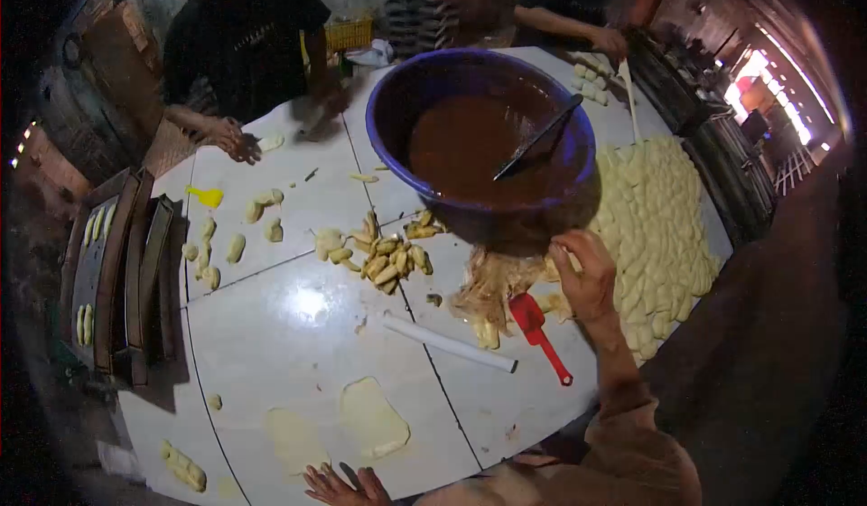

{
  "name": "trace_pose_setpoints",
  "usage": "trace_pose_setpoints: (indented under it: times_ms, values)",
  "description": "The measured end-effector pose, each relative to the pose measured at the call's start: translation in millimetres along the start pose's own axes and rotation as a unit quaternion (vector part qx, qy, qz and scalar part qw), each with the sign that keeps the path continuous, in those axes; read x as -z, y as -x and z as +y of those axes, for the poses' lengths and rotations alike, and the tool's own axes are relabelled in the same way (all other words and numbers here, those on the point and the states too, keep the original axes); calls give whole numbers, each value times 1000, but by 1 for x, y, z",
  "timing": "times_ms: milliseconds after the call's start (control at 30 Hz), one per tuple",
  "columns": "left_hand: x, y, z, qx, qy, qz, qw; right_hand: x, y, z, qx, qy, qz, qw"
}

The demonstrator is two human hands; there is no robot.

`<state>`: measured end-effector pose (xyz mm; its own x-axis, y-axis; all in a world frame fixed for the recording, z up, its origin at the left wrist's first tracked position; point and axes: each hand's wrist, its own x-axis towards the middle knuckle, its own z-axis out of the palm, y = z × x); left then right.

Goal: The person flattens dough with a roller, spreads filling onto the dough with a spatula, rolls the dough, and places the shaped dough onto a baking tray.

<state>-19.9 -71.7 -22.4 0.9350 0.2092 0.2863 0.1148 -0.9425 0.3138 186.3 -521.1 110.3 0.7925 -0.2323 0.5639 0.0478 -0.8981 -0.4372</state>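
At the near edge of the white surface [262, 352], the left hand [346, 486] has its fingers fanned out just beside two flat dough sheets [374, 420]. A dough roll [183, 466] lies by the near left corner. Farther in, a white rod [452, 342] slants toward a red scoop [539, 336]. Beyond the scoop, the right hand [591, 276] has thumb and fingers close together at a clear bag [492, 282]; whether it grips anything, I cannot tell. Left of the bag is a heap of yellow pieces [393, 260]. Dough lumps [646, 235] crowd the right edge. Past the bag stands a purple basin [390, 127] of brown mixture [461, 145]. Two other people [239, 50] are at the far edge.
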Motion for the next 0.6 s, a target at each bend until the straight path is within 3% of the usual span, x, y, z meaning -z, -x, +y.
trace_pose_setpoints:
  times_ms: [100, 133, 167, 233, 267, 300, 333, 367, 400, 500, 600]
  values:
    - [-11, 10, -11, 110, -254, -66, 959, -5, -7, 20, -15, -27, -53, 998]
    - [-10, 12, -23, 49, -163, 21, 985, 0, -1, 21, -59, 1, -139, 989]
    - [-17, 17, -25, 157, -69, -20, 985, 9, 5, 20, -97, 29, -223, 969]
    - [-13, 4, -2, 146, -6, 15, 989, 14, 30, 26, -147, 114, -387, 903]
    - [-10, -2, 9, 139, 25, 31, 989, 18, 56, 37, -93, 96, -382, 914]
    - [-8, 2, 3, 89, -77, 4, 993, 23, 82, 47, -67, 109, -402, 907]
    - [-12, 8, 0, 160, 11, -1, 987, 23, 105, 52, -35, 116, -416, 901]
    - [-11, 11, 0, 110, -43, 1, 993, 22, 118, 43, -55, 110, -391, 912]
    - [-8, 7, 5, 120, -88, -22, 989, 21, 124, 35, -78, 106, -362, 923]
    - [3, 1, 18, 132, -80, -15, 988, 24, 118, 47, -209, -43, -375, 902]
    - [0, 2, 23, 138, -80, -21, 987, 25, 112, 72, -234, -28, -388, 891]
